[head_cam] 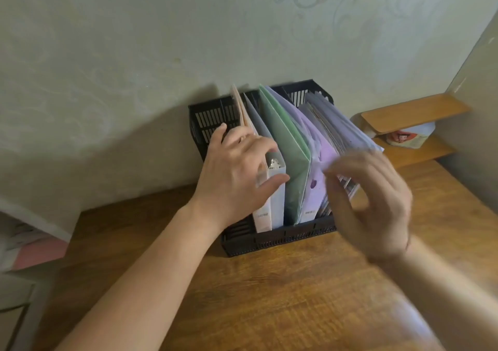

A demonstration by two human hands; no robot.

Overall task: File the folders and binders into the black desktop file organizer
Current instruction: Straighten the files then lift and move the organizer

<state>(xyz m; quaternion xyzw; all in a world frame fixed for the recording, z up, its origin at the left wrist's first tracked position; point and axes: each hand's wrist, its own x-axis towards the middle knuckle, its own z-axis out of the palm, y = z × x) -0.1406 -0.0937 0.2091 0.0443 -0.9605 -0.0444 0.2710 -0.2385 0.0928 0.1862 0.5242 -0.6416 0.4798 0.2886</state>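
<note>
Folders (285, 146) already stand in the organizer (269, 239); left hand (237, 178) steadies the white binder (272, 205), right hand (369, 202) (blurred, grip unclear) tidies papers (342, 127); straightening looks next.

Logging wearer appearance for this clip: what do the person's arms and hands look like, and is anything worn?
Both forearms are bare to the frame edge: no sleeves, no gloves, no watch. No rings show on the left hand. The right hand is motion-blurred, so small jewellery there cannot be ruled out.

Dim warm light; right hand (369, 202) motion-blurred (edges bowed)
</note>
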